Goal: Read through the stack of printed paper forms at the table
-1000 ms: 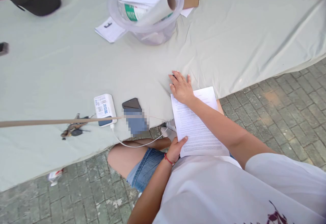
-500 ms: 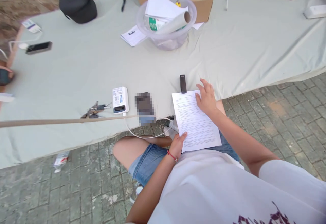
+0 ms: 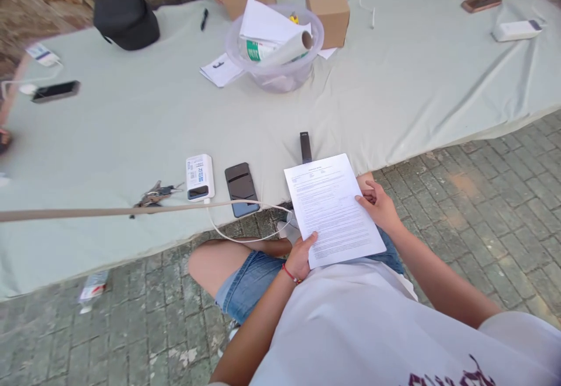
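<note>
A printed sheet of paper lies over my lap. My left hand grips its near left corner, thumb on top. My right hand holds its right edge, fingers on the sheet. Just beyond the paper's far edge a small black stick-shaped device lies on the pale cloth. A dark phone and a white power bank with a white cable lie left of the paper, with a bunch of keys further left.
On the cloth stand a clear plastic tub with papers and a roll, two cardboard boxes, a black cap, a pen and other phones. Other people's hands show at the far edge. A thin strap crosses the left. Brick paving lies around, with a plastic bottle.
My right hand left the black device on the cloth and came back onto the paper's right edge. The view tilted up, showing more of the far side.
</note>
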{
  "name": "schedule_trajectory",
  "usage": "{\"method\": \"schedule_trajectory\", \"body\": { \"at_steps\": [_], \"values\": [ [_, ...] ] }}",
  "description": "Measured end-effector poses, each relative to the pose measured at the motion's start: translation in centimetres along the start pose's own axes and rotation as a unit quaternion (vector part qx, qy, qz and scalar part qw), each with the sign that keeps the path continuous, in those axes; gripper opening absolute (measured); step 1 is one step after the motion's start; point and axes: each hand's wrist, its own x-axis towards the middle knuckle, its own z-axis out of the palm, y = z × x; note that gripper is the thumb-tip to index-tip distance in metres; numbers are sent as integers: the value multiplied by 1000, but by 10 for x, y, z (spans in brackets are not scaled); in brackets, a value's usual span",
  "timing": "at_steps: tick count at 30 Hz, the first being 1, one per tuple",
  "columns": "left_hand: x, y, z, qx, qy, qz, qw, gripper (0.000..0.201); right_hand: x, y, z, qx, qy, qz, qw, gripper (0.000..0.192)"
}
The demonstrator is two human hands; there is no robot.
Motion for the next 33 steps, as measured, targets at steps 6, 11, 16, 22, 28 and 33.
{"method": "schedule_trajectory", "body": {
  "at_steps": [6, 11, 16, 22, 28, 33],
  "values": [
    [-8, 5, 4, 59, -2, 39, 998, 64, 14, -8, 10, 161, -184, 131, 961, 52],
    [-32, 39, -32, 254, 118, 154, 948, 61, 17, 7, 19, 157, -153, 118, 968, 50],
    [-51, 99, -72, 395, 371, 313, 780, 45, 19, 9, 20, 151, -142, 118, 971, 51],
    [-14, 169, -43, 611, 468, 331, 545, 69, 20, 9, 22, 140, -143, 112, 973, 51],
    [26, 199, -4, 687, 490, 205, 496, 83, 17, 9, 20, 141, -143, 103, 974, 52],
    [33, 205, 4, 704, 519, 155, 460, 75, 19, 15, 20, 131, -154, 98, 975, 56]
  ]
}}
